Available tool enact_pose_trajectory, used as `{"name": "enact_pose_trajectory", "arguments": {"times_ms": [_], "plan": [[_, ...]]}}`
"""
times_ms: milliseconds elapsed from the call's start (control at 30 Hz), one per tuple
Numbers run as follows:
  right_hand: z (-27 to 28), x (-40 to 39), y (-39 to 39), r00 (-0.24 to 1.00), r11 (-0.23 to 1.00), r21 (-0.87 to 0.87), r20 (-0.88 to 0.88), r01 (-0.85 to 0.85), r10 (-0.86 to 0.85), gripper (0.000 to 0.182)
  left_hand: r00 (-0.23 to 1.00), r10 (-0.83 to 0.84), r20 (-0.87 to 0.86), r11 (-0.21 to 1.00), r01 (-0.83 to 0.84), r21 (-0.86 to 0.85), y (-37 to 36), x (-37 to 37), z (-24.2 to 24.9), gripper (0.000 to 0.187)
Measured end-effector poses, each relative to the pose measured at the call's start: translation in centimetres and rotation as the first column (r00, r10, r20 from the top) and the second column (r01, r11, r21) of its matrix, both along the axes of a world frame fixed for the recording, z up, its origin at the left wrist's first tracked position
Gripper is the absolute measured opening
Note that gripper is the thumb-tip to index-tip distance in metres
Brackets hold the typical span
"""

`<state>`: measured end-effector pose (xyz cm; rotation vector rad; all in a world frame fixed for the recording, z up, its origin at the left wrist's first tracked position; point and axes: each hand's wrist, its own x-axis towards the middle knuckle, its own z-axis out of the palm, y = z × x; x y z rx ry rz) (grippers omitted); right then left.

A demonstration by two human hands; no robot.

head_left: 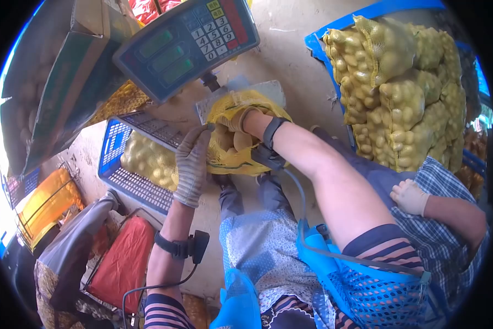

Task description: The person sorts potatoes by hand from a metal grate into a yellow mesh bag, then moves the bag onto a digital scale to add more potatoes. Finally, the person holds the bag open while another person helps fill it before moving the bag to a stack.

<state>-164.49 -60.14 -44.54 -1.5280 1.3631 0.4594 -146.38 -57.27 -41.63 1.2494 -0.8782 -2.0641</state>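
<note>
The yellow mesh sack (pixel 241 159) of potatoes sits on the grey platform (pixel 268 90) of a floor scale, just below the scale's keypad head (pixel 189 41), with its mouth pulled open toward the person. Pale round potatoes (pixel 234 140) show in the opening.

The right hand (pixel 241 118), in a light glove, is pushed down into the mouth of the sack among the potatoes; its fingers are buried there, so I cannot tell whether its grip is wide or closed on anything. A dark strap with a small box (pixel 268 151) rides on that wrist, and a cable runs from it back along the forearm.

The left hand (pixel 193 164), in a grey knit glove, is clamped on the near left edge of the sack's mouth, its grip pinching the netting and holding the opening up. A like strap and box (pixel 189 247) sit lower on that forearm.

Left of the sack, touching the scale's side, lies a blue plastic crate (pixel 115 164) with loose potatoes in it. Further left stand a cardboard box (pixel 71 82) and orange (pixel 52 203) and red (pixel 123 257) bags in wire frames.

To the right, well apart from the scale, filled yellow sacks (pixel 400 93) are stacked on a blue pallet (pixel 318 44). At the lower right another person in a checked shirt (pixel 444 230) has a gloved hand (pixel 410 196) resting near the right arm.
</note>
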Motion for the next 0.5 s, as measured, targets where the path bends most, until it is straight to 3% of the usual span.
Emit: {"name": "enact_pose_trajectory", "arguments": {"times_ms": [100,167,233,300,333,367,400,433,467,500], "plan": [[-1.5,1.3,0.4,0.990,0.983,-0.148,-0.076,0.104,-0.117,0.049,0.999,-0.041,0.001,0.999,0.041,-0.007,-0.8,-0.3,-0.6,0.028],[-2.1,2.1,1.0,0.962,0.942,-0.281,-0.142,0.185,-0.232,0.046,0.982,-0.120,0.145,0.992,0.125,-0.027,-0.8,-1.0,-0.8,0.024],[-2.8,1.1,1.4,0.953,0.924,-0.320,-0.147,0.209,-0.266,0.045,0.989,-0.087,0.117,0.996,0.089,-0.013,-1.2,-1.5,-0.9,0.023],[-3.1,-1.3,3.4,0.968,0.941,-0.228,0.097,0.248,-0.232,0.051,0.972,-0.096,0.213,0.971,0.139,-0.195,-1.6,-1.5,-0.1,0.025],[-2.0,-2.2,4.7,0.968,0.944,-0.219,0.091,0.247,-0.233,0.051,0.981,-0.058,0.187,0.983,0.089,-0.161,-1.6,-1.5,0.1,0.028],[0.1,-2.9,6.5,0.788,0.780,-0.212,0.365,0.589,-0.496,0.052,0.981,-0.060,0.185,0.986,0.087,-0.139,-1.6,-1.1,-0.2,0.028],[2.0,-3.1,8.1,0.469,0.513,-0.106,0.591,0.852,-0.656,0.052,0.967,-0.069,0.244,0.988,0.099,-0.114,-2.0,-0.8,-0.8,0.029],[3.5,-3.1,9.6,0.470,0.504,-0.110,0.572,0.856,-0.673,0.052,0.953,-0.084,0.291,0.989,0.116,-0.096,-2.1,-1.3,-1.1,0.029],[5.3,-3.1,11.4,0.000,0.215,0.232,0.680,0.949,-0.733,0.050,0.921,-0.129,0.368,0.990,0.141,-0.005,-2.1,-2.2,1.1,0.033],[7.1,-3.3,12.7,-0.474,-0.060,0.566,0.621,0.822,-0.624,0.048,0.926,-0.154,0.345,0.986,0.165,-0.001,-1.8,-2.4,1.1,0.033]]}}
